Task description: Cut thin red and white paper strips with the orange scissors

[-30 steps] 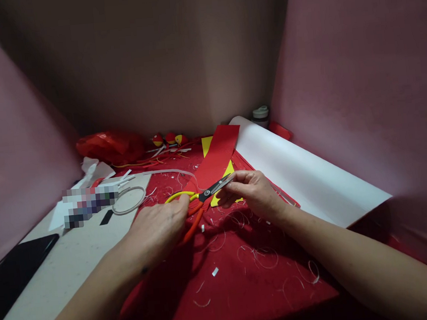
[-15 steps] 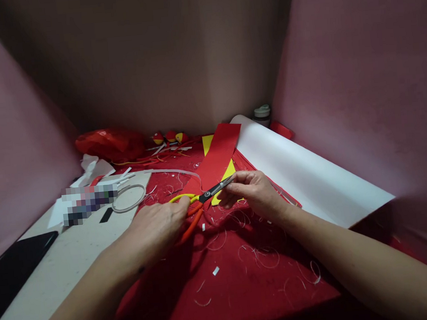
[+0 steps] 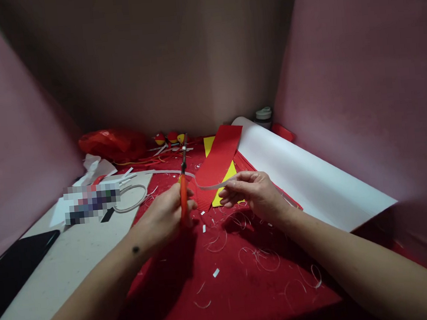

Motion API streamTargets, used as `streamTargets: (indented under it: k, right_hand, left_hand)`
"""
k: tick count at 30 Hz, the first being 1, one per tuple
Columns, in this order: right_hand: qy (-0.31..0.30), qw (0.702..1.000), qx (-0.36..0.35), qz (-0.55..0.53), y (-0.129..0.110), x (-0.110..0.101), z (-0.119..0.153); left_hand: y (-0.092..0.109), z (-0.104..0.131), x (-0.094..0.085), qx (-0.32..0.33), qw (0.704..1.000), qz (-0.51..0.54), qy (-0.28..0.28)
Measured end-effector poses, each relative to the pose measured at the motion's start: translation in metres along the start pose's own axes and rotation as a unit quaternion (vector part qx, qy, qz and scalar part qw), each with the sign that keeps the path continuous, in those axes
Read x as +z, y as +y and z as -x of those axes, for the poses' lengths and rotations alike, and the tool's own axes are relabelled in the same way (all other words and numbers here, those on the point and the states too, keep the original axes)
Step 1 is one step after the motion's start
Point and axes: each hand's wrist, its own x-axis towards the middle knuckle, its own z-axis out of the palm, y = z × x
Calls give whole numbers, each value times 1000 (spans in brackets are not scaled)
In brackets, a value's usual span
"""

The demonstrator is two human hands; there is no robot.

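Left hand [image 3: 162, 217] grips scissors [image 3: 183, 190] upright, blades at the white strip [image 3: 208, 184]; right hand [image 3: 256, 193] pinches the strip's end.

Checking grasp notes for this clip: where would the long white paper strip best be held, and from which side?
Best near its free right end, where the right hand pinches the long white paper strip now, coming from the right. The strip is thin and limp, sagging between that pinch and the orange-handled scissors in the left hand; an end pinch probably keeps it taut.
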Motion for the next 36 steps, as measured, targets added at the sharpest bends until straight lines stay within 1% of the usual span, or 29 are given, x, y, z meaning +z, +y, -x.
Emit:
streamTargets:
  k: [1, 2, 3, 4, 6, 8, 9, 10, 11, 13, 16, 18, 20, 23, 26, 28, 29, 31, 34, 35, 36]
  right_hand:
    - [3, 1000, 2, -7, 0, 1, 0]
    - [5, 1000, 5, -13, 0, 2, 1]
    - [5, 1000, 7, -17, 1, 3, 2]
    - [3, 1000, 10, -21, 1, 5, 2]
    - [-8, 1000, 20, -23, 1, 6, 4]
    - [-23, 999, 32, -15, 2, 7, 5]
    - [-35, 999, 39, -5, 2, 7, 6]
    - [-54, 997, 48, 8, 2, 7, 6]
    - [-75, 995, 55, 23, 2, 7, 6]
    - [-109, 991, 64, 41, 2, 6, 6]
    - [-105, 991, 65, 48, 2, 8, 7]
    - [-102, 990, 74, 64, 2, 9, 7]
    - [-101, 987, 89, 88, 3, 11, 8]
    - [-91, 983, 107, 116, 6, 13, 8]
    - [-99, 980, 112, 128, 8, 14, 7]
    - [-112, 978, 117, 131, 8, 14, 7]
    - [-116, 977, 122, 132, 8, 14, 7]
    - [-117, 976, 129, 131, 8, 14, 7]
    - [-114, 978, 124, 127, 8, 14, 7]
    - [-109, 979, 124, 122, 9, 14, 7]
    - [-100, 980, 125, 116, 9, 15, 7]
  left_hand:
    - [1, -2, 5, -34, 993, 110, -12]
    - [1, -3, 9, -59, 979, 194, -24]
    - [2, -5, 14, -66, 963, 258, -39]
    - [2, -8, 18, -63, 946, 316, -41]
    - [2, -13, 24, -45, 906, 420, -1]
    - [1, -18, 27, -50, 870, 487, 52]
    - [0, -20, 27, -60, 859, 504, 73]
    - [-1, -21, 27, -68, 853, 510, 85]
    - [-3, -22, 26, -69, 854, 508, 90]
    - [-5, -21, 26, -47, 865, 490, 97]
    - [-4, -15, 25, 0, 896, 430, 106]
    - [0, -11, 26, 20, 918, 380, 110]
    - [6, -7, 28, 34, 932, 343, 109]
    - [11, -4, 32, 34, 940, 324, 104]
    - [8, -7, 31, 36, 940, 324, 105]
    - [5, -15, 24, 44, 934, 335, 117]
    - [4, -21, 18, 51, 927, 350, 126]
    - [7, -36, 3, 69, 918, 371, 125]
    - [22, -62, -23, 58, 906, 400, 126]
    - [28, -71, -31, 64, 905, 400, 129]
    - [34, -79, -37, 90, 907, 388, 135]
